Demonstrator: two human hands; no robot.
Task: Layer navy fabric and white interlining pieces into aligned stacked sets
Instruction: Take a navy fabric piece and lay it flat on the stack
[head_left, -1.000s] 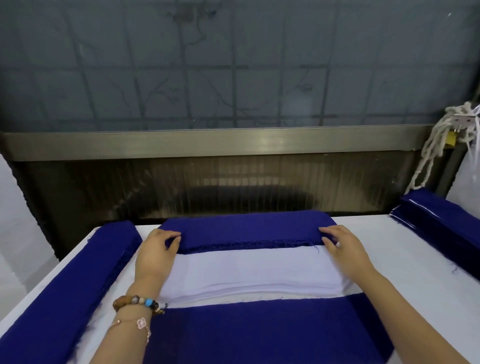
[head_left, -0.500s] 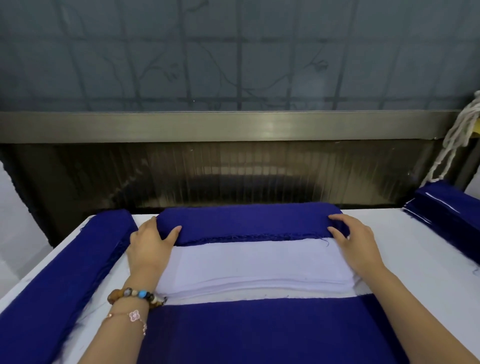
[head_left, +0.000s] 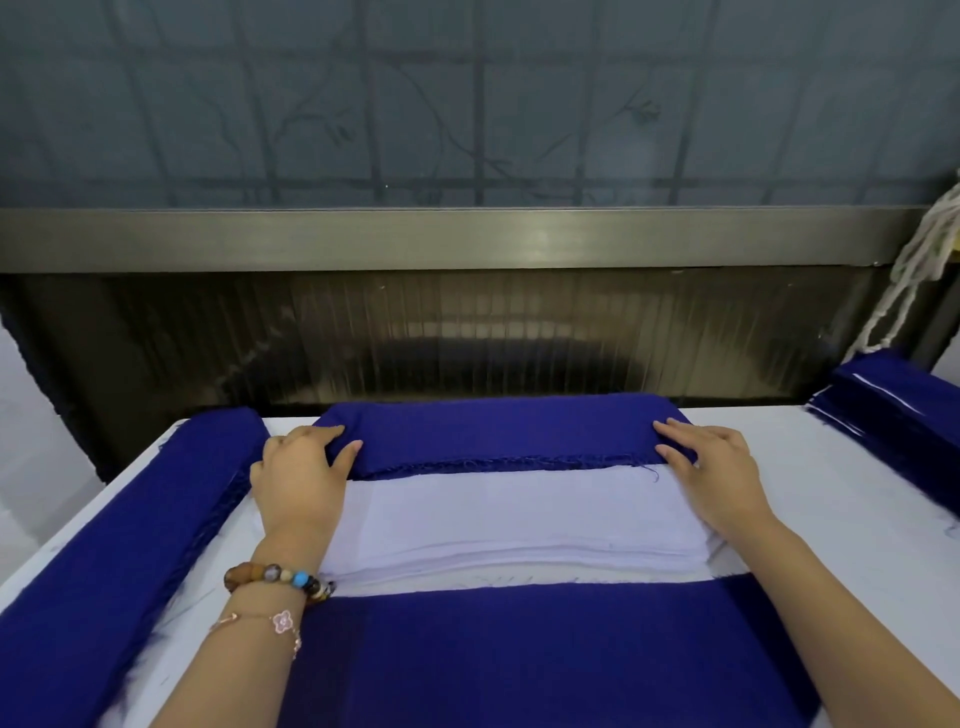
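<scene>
here, the left hand (head_left: 298, 483) and right hand (head_left: 711, 473) sit at the two ends of a thick stack of navy fabric pieces (head_left: 498, 431).
head view: the left hand's fingers curl over the left end, gripping it, while the right hand lies on the right end with fingers straight. the stack's frayed near edge meets a flat stack of white interlining sheets (head_left: 509, 514) on the white table (head_left: 831, 493), far side.

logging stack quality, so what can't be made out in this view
Head view:
- Sheet count in the white interlining stack: edges too fine.
- Ends of far navy stack: covered by the left hand and right hand; whether the left grips or presses is unclear.
- Near navy piece: cut by the bottom edge.
- Right navy stack: cut by the right edge.
</scene>
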